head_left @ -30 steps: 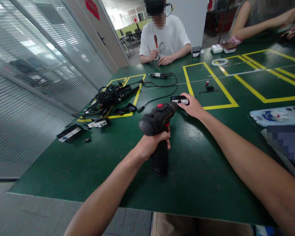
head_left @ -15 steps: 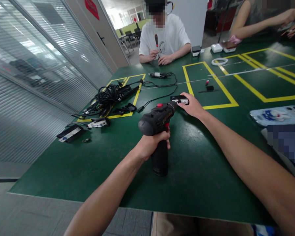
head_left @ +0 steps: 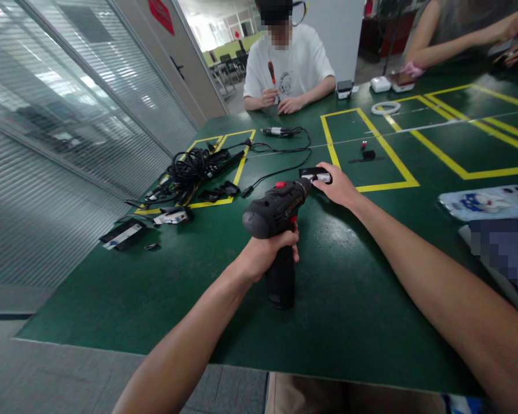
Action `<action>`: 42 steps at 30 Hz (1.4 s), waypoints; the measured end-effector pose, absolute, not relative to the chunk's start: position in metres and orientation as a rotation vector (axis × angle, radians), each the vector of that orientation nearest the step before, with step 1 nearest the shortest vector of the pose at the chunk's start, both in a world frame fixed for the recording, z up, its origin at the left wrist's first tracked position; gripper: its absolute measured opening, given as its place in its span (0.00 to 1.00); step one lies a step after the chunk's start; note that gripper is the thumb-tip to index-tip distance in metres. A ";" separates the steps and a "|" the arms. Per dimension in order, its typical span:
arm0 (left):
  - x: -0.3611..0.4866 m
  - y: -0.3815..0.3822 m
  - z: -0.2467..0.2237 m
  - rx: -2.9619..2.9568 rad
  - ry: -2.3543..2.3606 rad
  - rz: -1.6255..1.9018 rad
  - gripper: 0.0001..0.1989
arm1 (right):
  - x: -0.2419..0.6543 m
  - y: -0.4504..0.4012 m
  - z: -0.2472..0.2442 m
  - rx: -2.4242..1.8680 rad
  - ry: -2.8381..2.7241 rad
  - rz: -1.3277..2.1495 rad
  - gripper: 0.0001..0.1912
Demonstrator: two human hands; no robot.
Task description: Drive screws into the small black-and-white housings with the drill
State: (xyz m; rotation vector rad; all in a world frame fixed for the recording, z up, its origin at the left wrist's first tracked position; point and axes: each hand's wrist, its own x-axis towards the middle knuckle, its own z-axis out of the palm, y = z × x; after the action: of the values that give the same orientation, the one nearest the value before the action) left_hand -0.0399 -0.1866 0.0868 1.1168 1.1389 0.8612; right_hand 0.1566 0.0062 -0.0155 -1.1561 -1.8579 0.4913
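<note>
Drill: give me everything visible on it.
The drill is black and plastic-looking, with a red piece on top, a red trigger and a dark chuck. The left hand wraps its roughly upright grip; the chuck points forward and slightly right, toward the black-and-white piece in the right hand. Whether its tip touches that piece, or its base the green table, I can't tell.
</note>
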 end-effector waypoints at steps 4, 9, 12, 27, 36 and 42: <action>-0.040 -0.187 0.086 1.120 1.139 0.863 0.10 | 0.157 0.007 -0.015 -1.152 -1.861 0.488 0.23; -0.039 -0.187 0.088 1.126 1.152 0.856 0.09 | 0.156 0.006 -0.015 -1.158 -1.855 0.497 0.24; -0.039 -0.187 0.089 1.116 1.147 0.863 0.10 | 0.156 0.005 -0.014 -1.158 -1.853 0.501 0.24; -0.039 -0.187 0.090 1.116 1.143 0.859 0.09 | 0.157 0.003 -0.011 -1.171 -1.866 0.512 0.24; -0.040 -0.186 0.088 1.121 1.134 0.851 0.09 | 0.156 0.004 -0.013 -1.166 -1.867 0.497 0.23; -0.039 -0.186 0.089 1.112 1.140 0.856 0.10 | 0.156 0.005 -0.014 -1.167 -1.861 0.498 0.23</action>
State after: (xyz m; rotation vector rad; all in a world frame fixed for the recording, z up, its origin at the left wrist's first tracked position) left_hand -0.0392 -0.1863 0.0887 1.1116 1.1405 0.8564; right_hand 0.1565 0.0049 -0.0136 -1.1670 -1.8613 0.4980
